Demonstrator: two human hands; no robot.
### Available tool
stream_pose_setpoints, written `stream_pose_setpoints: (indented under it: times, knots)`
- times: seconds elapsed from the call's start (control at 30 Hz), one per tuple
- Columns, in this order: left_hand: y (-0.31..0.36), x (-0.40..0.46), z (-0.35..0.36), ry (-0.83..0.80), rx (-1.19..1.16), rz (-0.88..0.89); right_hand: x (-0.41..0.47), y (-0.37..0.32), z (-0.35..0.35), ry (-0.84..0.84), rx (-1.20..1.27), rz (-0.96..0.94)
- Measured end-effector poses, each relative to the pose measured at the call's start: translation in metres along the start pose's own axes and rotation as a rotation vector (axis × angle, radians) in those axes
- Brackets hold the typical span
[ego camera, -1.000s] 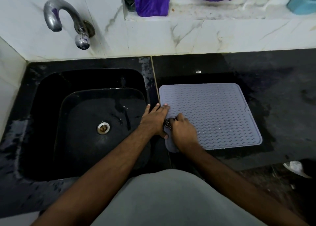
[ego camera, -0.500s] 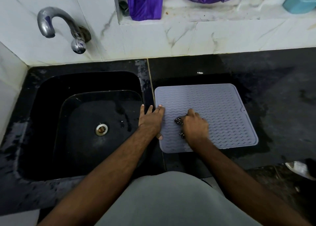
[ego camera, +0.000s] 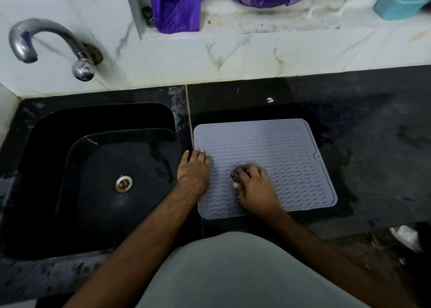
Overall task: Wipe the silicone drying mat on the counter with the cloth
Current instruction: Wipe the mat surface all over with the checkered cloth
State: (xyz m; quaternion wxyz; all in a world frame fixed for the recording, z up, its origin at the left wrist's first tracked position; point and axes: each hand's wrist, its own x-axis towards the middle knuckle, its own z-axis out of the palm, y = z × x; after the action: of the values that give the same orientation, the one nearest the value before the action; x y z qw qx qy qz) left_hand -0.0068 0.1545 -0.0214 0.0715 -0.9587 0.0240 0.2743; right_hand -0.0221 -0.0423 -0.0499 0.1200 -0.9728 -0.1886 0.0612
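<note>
A grey silicone drying mat with a wavy ribbed surface lies flat on the black counter, just right of the sink. My right hand presses a small dark patterned cloth onto the mat's near-left area; only a bit of cloth shows under the fingers. My left hand lies flat, fingers apart, on the mat's left edge, holding nothing.
A black sink with a metal drain sits to the left, under a curved metal tap. Purple cloth and a teal container sit on the ledge behind. The counter around the mat looks wet.
My right hand has slid the cloth rightward across the mat, away from the left hand. The left hand stays on the mat's left edge.
</note>
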Motion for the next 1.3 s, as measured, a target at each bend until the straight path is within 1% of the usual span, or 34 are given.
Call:
stream_pose_setpoints:
  times: [0.07,0.17,0.2,0.27,0.33,0.4,0.47,0.53,0.63,0.83,0.93,1.13,1.3]
  knots:
    - [0.002,0.004,-0.001,0.024,-0.022,0.035,-0.007,0.004,0.008,0.043,0.004,-0.044]
    - [0.005,0.016,0.010,0.176,-0.272,0.190,0.001,0.005,0.002,0.127,0.087,-0.033]
    - [0.009,0.018,0.014,0.195,-0.368,0.246,0.007,0.006,0.000,0.133,0.088,-0.041]
    - [0.019,0.020,0.023,0.203,-0.498,0.277,0.020,0.006,-0.002,0.073,0.091,-0.060]
    - [0.023,0.023,0.032,0.247,-0.532,0.245,0.030,0.004,-0.002,-0.004,0.084,-0.078]
    - [0.023,0.025,0.035,0.264,-0.551,0.220,0.032,0.004,-0.004,-0.048,0.025,-0.072]
    - [0.022,0.027,0.034,0.240,-0.552,0.208,0.032,0.002,-0.008,-0.103,-0.046,-0.062]
    - [0.026,0.026,0.032,0.214,-0.538,0.194,0.031,0.001,-0.014,-0.123,-0.079,-0.067]
    - [0.028,0.025,0.031,0.158,-0.508,0.178,0.031,0.009,-0.021,-0.104,-0.075,-0.079]
    - [0.028,0.030,0.029,0.076,-0.439,0.158,0.027,0.041,-0.040,-0.096,-0.084,0.034]
    - [0.031,0.030,0.026,0.039,-0.400,0.137,0.027,0.053,-0.047,-0.110,-0.134,0.065]
    - [0.040,0.030,0.012,-0.078,-0.285,0.075,0.023,0.072,-0.055,-0.114,-0.265,0.049]
    - [0.053,0.028,-0.004,-0.110,-0.207,0.003,0.023,0.084,-0.061,-0.126,-0.325,0.075]
